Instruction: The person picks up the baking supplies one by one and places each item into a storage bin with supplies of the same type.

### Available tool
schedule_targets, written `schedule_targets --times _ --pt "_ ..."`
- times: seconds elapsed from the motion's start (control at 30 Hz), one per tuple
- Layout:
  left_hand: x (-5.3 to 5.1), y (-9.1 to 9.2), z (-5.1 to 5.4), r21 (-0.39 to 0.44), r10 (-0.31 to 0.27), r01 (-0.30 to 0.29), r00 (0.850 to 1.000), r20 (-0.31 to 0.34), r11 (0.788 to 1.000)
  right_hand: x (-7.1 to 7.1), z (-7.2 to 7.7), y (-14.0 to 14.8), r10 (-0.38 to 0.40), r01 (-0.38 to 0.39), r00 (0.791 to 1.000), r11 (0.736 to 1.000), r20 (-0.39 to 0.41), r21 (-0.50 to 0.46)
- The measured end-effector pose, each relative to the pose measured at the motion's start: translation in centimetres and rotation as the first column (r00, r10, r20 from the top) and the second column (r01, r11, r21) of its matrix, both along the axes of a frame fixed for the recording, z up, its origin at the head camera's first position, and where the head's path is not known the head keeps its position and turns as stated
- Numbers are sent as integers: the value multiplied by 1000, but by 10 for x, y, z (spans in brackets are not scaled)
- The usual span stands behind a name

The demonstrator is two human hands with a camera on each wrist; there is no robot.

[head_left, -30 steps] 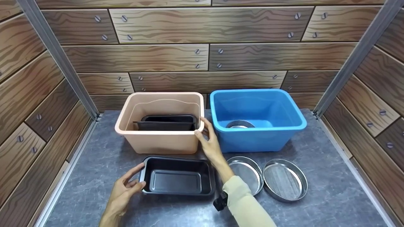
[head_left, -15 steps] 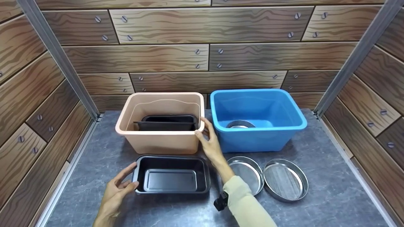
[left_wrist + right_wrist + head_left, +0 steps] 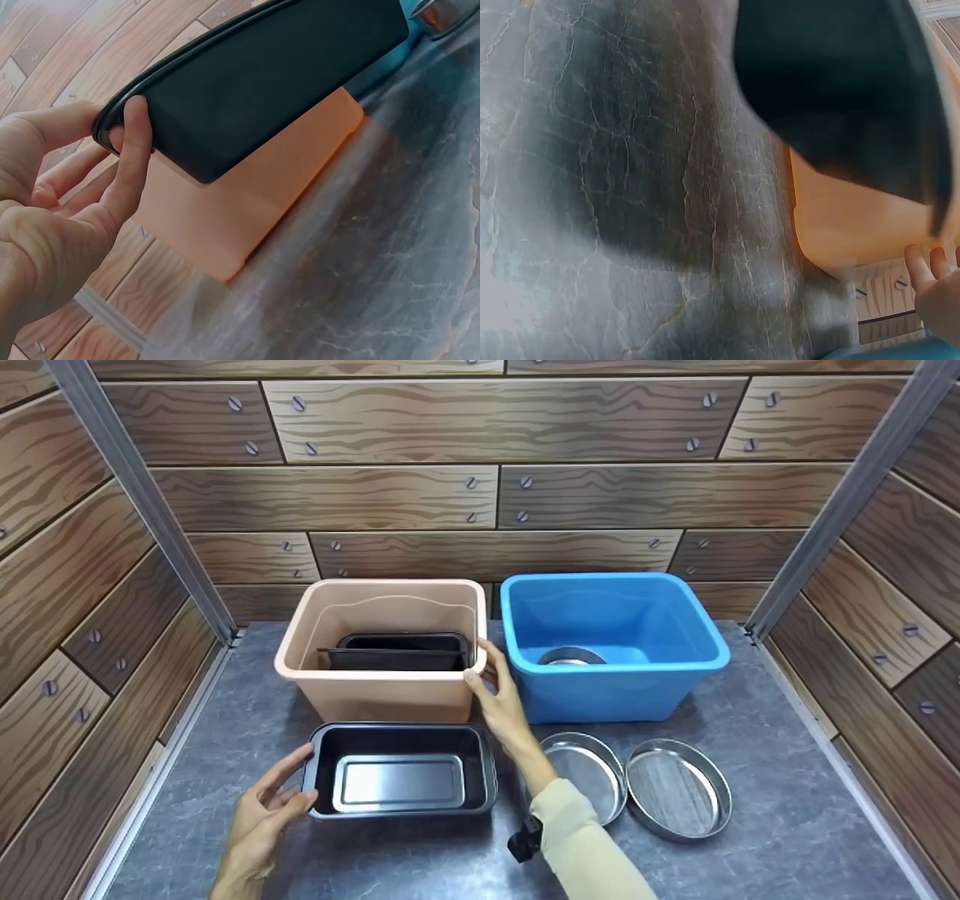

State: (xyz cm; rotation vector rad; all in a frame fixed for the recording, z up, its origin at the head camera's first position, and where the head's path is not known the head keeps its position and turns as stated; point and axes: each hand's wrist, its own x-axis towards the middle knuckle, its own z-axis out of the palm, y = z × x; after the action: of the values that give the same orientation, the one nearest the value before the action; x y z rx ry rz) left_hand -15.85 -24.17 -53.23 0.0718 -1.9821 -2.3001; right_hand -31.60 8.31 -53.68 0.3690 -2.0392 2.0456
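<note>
My left hand (image 3: 251,821) pinches the left end of a black loaf pan (image 3: 397,780) between thumb and fingers. Seen from the left wrist, the pan (image 3: 255,90) is off the table, tilted, in front of the peach bin (image 3: 202,225). My right hand (image 3: 504,705) holds the front right corner of the peach bin (image 3: 390,697), thumb at the front and fingers along the right side. Its fingertips (image 3: 917,264) show against the bin's outer wall in the right wrist view. Inside that bin stand dark loaf pans (image 3: 397,660), partly hidden by the front wall.
A blue bin (image 3: 600,694) stands right of the peach one, with a round metal tin (image 3: 571,654) inside. Two round cake tins lie on the grey table in front: one (image 3: 585,772) partly behind the right forearm, another (image 3: 679,787) farther right. Wood-patterned walls enclose the table.
My left hand has moved left, carrying the loaf pan with it, and the pan now appears slightly higher and more tilted toward the camera. The right hand keeps its place on the peach bin.
</note>
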Motion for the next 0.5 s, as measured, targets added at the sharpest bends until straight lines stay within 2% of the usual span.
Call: schedule_targets --times 0.3,0.5 --pt "4 -5 10 -9 22 -23 996 -88 1000 0 -1 -1 4 -4 1000 1000 -22 -14" --pt "6 -10 16 70 16 -4 985 -171 998 -2 -2 -1 4 -5 1000 1000 -24 -19"
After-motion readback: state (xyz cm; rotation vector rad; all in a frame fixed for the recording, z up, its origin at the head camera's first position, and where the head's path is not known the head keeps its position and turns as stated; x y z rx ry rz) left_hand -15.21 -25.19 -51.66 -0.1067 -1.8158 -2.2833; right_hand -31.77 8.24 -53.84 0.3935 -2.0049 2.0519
